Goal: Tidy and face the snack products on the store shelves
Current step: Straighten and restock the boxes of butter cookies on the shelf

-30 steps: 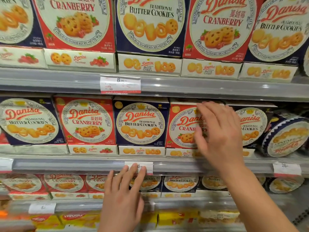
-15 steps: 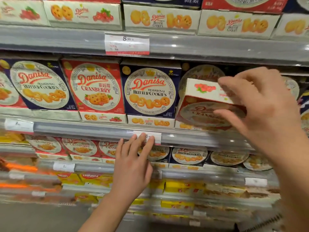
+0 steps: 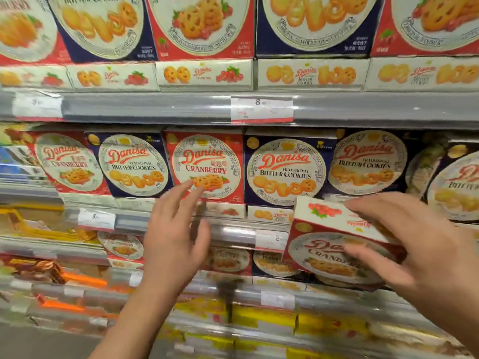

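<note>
My right hand (image 3: 414, 257) grips a red Danisa cranberry cookie box (image 3: 321, 244), pulled out in front of the shelf and tilted, its white top face showing. My left hand (image 3: 176, 234) hovers with spread fingers before the middle shelf, its fingertips just below a standing red cranberry box (image 3: 206, 164). That shelf row also holds blue butter cookie boxes (image 3: 285, 172) and another blue one (image 3: 132, 164), all facing forward. A round butter cookie face (image 3: 368, 161) shows in the gap behind the held box.
The upper shelf (image 3: 155, 107) carries large Danisa boxes (image 3: 202, 24) over flat white boxes, with a price tag (image 3: 261, 110) on its rail. Lower shelves hold smaller Danisa tins (image 3: 121, 246) and yellow packs (image 3: 264, 320). Round tins lean at the far right (image 3: 453, 185).
My right hand pulled the cranberry box off the middle shelf and brought it down and toward me. My left hand lifted off the shelf rail and rose toward the standing boxes.
</note>
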A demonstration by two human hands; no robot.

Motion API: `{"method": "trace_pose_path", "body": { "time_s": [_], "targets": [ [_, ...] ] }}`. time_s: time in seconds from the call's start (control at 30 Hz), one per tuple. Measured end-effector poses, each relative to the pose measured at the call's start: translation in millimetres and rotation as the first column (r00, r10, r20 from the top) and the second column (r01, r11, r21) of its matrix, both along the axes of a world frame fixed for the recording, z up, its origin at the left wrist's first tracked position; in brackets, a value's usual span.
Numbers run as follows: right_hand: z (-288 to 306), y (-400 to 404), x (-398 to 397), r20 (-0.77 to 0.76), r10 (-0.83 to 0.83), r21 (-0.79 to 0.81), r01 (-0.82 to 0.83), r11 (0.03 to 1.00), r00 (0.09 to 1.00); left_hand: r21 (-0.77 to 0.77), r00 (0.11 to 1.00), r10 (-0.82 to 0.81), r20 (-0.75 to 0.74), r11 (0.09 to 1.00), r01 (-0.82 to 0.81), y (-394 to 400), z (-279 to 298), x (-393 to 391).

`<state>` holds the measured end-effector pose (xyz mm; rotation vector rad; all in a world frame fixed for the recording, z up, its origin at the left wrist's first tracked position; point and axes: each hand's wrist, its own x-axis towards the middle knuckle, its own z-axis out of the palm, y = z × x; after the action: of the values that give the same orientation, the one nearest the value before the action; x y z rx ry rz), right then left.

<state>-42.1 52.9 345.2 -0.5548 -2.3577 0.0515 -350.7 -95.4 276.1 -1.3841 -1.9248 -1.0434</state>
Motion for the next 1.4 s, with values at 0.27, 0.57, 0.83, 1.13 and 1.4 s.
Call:
{"method": "trace_pose_path", "body": {
  "time_s": [0.27, 0.57, 0.83, 1.13, 1.4],
  "targets": [
    [0.1, -48.8, -67.2, -0.04, -0.026, -0.02, 0.025, 0.999, 0.999, -0.043, 0.959, 0.224, -0.174, 0.971, -0.234, -20.3, 51.3, -125.8],
    [3.2, -90.0, -134.0, -0.059, -0.066, 0.014, 0.067, 0.998, 0.996, 0.147, 0.95, 0.171, -0.26, 0.98, -0.136, -41.6, 54.6, -151.3],
    [20.3, -111.6, -168.2, -0.125, -0.056, 0.102, 0.069, 0.992, 0.991, -0.017, 0.956, -0.02, -0.294, 1.0, 0.016, -84.7, 62.0, -156.9],
    [49.8, -124.8, -215.5, -0.143, 0.008, 0.165, 0.016, 0.986, 0.99, -0.288, 0.959, -0.241, -0.151, 0.939, 0.191, -143.3, 30.0, -177.3],
    [54.3, -133.2, -294.0, -0.019, 0.208, 0.347, -0.188, 0.919, 0.978, -0.592, 0.968, -0.244, -0.061, 0.79, 0.162, -128.0, -60.5, -213.7]
  ]
}}
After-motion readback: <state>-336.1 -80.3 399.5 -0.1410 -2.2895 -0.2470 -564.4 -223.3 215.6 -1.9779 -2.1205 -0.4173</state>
